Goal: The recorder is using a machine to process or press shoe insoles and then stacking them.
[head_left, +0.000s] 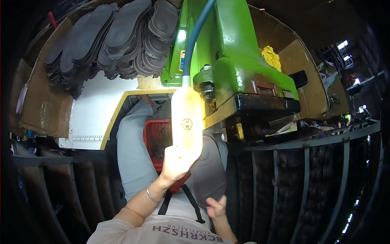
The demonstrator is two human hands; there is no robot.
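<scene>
My left hand, with a bangle at the wrist, is closed around the lower end of a glowing yellow lamp head. Glare washes out some of its fingers. The lamp hangs from a blue flexible neck. Partly behind the lamp, a grey shoe sole lies over my lap, its upper end close to the lamp. At the sole's lower end, my right hand grips the corner, one digit across its face and another at the edge. The rest of that hand's fingers are hidden.
A green machine stands ahead on the right. Stacked grey soles fill the far left, beside a cardboard box wall. A red basket sits between my legs. Metal racks flank my right; yellow cloth lies behind the machine.
</scene>
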